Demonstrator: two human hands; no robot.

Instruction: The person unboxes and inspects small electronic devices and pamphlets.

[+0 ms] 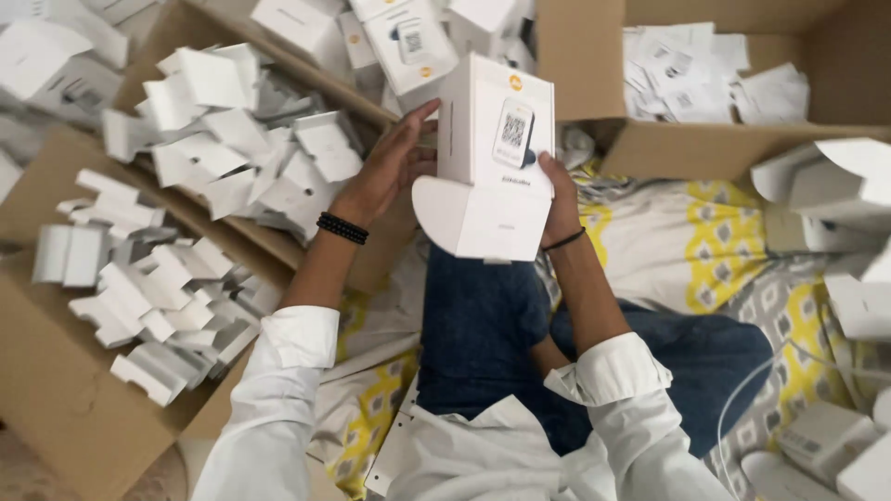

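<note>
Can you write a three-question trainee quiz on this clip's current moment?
1. True or false: both hands hold the white carton with its bottom flap hanging open.
2. What fills the cardboard box on the person's left? A) folded white card inserts B) blue cloths C) bottles
3. Which wrist wears the black bead bracelet?

Key
1. True: the left hand and the right hand grip its two sides, flap open below.
2. A: the white card inserts.
3. The left wrist.
</note>
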